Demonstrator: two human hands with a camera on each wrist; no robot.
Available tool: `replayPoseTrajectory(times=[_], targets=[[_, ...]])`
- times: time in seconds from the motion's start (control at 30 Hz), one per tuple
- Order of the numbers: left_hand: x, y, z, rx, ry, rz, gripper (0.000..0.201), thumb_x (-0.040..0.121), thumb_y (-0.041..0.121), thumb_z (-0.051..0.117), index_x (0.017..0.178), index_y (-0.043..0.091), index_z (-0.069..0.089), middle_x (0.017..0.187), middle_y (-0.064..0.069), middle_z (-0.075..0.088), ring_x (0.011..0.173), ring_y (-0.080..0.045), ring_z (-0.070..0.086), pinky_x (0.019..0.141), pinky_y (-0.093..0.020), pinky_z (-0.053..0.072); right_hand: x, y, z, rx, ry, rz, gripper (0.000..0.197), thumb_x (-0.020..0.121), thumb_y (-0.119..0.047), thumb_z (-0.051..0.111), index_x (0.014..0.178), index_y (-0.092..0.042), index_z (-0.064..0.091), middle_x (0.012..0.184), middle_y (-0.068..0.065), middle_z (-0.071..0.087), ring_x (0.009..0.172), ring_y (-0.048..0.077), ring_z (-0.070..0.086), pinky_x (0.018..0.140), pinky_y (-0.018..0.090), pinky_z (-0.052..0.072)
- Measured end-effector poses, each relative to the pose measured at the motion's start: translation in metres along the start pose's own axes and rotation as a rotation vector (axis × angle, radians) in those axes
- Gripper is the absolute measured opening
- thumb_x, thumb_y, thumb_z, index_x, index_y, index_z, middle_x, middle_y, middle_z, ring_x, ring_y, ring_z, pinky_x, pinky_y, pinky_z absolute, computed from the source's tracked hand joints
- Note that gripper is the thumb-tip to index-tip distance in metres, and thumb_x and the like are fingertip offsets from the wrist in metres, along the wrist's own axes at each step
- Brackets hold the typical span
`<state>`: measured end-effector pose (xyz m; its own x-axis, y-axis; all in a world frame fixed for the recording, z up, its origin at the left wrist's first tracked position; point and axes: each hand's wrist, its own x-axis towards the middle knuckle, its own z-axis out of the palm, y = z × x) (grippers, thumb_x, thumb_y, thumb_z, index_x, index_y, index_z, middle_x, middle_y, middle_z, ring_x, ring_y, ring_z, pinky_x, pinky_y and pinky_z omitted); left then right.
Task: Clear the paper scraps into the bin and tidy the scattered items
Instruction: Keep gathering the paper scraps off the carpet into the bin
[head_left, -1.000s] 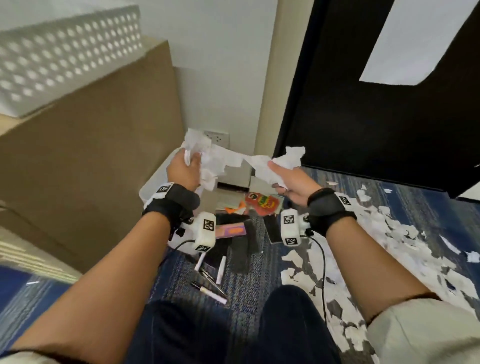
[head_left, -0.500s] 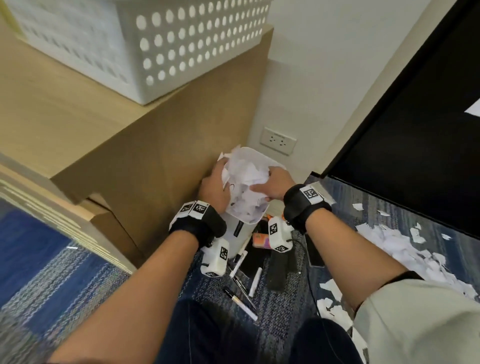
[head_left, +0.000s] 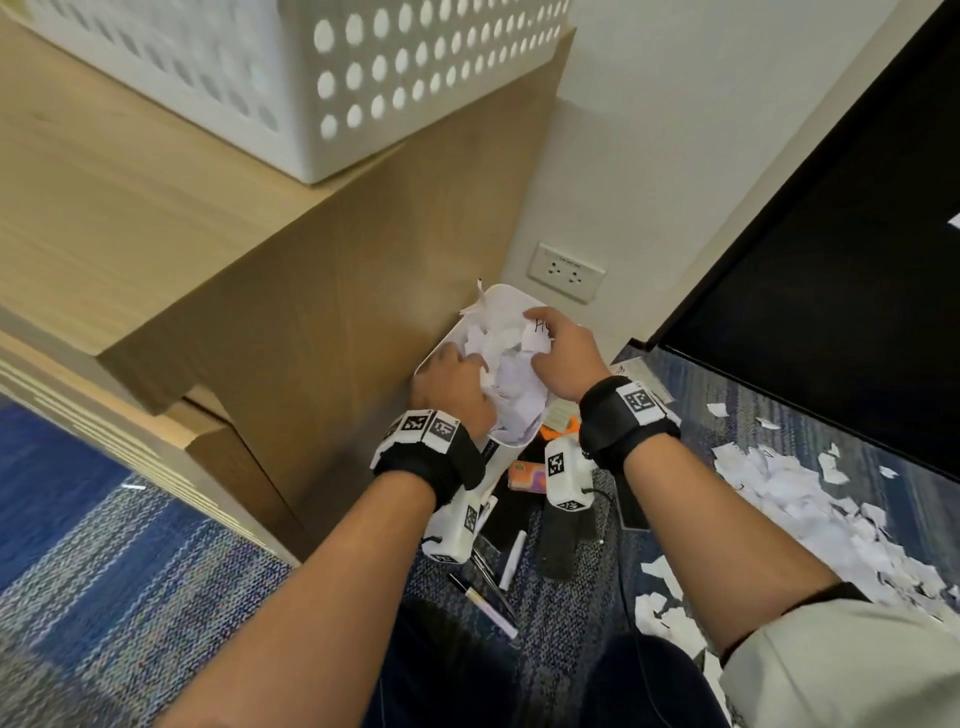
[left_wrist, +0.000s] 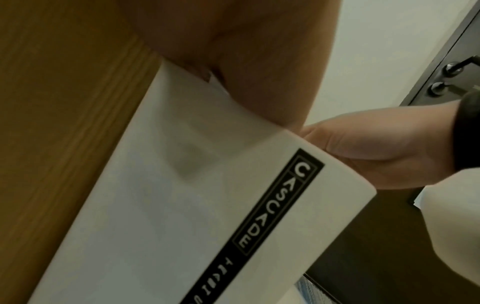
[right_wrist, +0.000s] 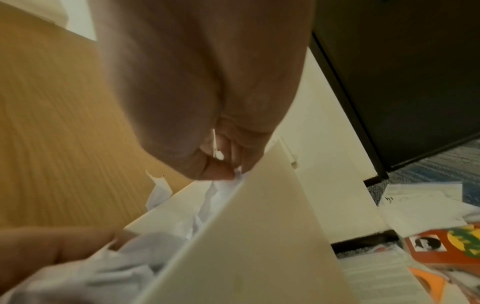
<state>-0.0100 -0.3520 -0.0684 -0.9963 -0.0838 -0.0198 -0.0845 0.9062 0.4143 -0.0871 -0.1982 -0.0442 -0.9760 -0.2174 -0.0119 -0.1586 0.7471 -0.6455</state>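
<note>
A white bin (head_left: 511, 442) stands on the carpet against a wooden cabinet, heaped with crumpled white paper scraps (head_left: 501, 364). Both hands are in its mouth. My left hand (head_left: 451, 387) presses on the near left of the heap; in the right wrist view one straight finger (right_wrist: 64, 251) lies on the paper scraps (right_wrist: 103, 273). My right hand (head_left: 563, 356) has its fingers curled over the scraps at the far right, with a paper sliver (right_wrist: 215, 144) between them. In the left wrist view the bin wall (left_wrist: 182, 205) with a black label hides my left fingers.
Several pens (head_left: 511, 558), black flat items (head_left: 558, 540) and an orange card (head_left: 527, 475) lie on the carpet just below the bin. More torn paper (head_left: 810, 499) covers the carpet at right. A perforated white basket (head_left: 311, 78) sits on the cabinet (head_left: 311, 291). A black door (head_left: 831, 260) stands at right.
The hands, apart and holding scraps above the floor, came together into one wad over the bin and have now sunk lower into it. The view swung left toward the cabinet.
</note>
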Motion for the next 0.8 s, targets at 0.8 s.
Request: replayPoseTrajectory(times=[0.8], targets=[[-0.007,-0.008,0.000,0.101,0.026,0.099,0.038,0.094,0.038,0.044,0.091,0.015,0.074,0.084,-0.010,0.068,0.080,-0.023,0.054,0.065,-0.028,0.039,0.020,-0.015,-0.021,-0.305,-0.136,-0.189,0.036,0.083,0.004,0.051,0.100,-0.012,0.079,0.107,0.005,0.073,0.100,0.019,0.066,0.085,0.015,0.042]])
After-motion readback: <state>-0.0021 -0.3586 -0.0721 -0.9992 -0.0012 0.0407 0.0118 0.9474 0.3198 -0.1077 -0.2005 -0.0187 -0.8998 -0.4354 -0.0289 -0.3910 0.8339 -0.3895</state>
